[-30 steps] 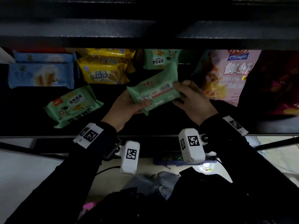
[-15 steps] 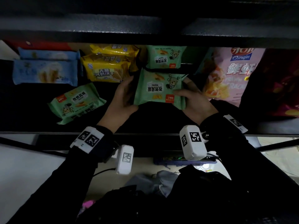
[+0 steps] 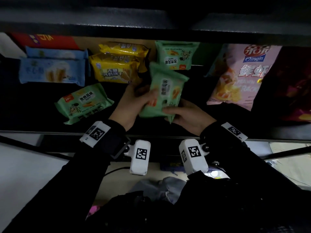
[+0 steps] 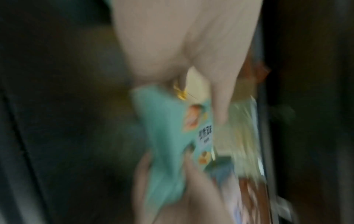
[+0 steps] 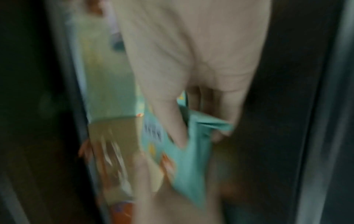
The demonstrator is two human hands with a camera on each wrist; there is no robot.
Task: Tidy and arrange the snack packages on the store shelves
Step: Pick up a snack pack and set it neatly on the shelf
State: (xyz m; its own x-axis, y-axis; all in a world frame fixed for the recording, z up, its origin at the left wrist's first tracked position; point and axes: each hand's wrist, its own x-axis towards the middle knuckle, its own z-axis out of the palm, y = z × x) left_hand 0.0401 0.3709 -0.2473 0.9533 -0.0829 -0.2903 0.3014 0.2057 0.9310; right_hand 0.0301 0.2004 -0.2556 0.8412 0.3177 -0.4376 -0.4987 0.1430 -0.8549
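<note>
Both hands hold one green snack pack (image 3: 165, 91) above the dark shelf (image 3: 33, 115), turned on end with its print sideways. My left hand (image 3: 134, 101) grips its left side, thumb across the front. My right hand (image 3: 183, 113) pinches its near bottom corner. In the blurred left wrist view the green pack (image 4: 168, 136) sits under my left hand's fingers (image 4: 220, 109); in the right wrist view the thumb and fingers (image 5: 172, 128) pinch the pack's edge (image 5: 191, 159). A matching green pack (image 3: 175, 55) stands behind it, and a third green pack (image 3: 84, 104) lies askew at the left.
Two yellow biscuit packs (image 3: 116, 69) stand left of the held pack, with blue packs (image 3: 52, 71) and a red box (image 3: 45, 40) further left. A large pink chip bag (image 3: 239, 74) and a dark red bag (image 3: 289, 84) fill the right. An upper shelf (image 3: 151, 22) overhangs.
The held green pack went from back side up, to front up and level, to standing on end. My right hand slid from its right edge down to the near bottom corner.
</note>
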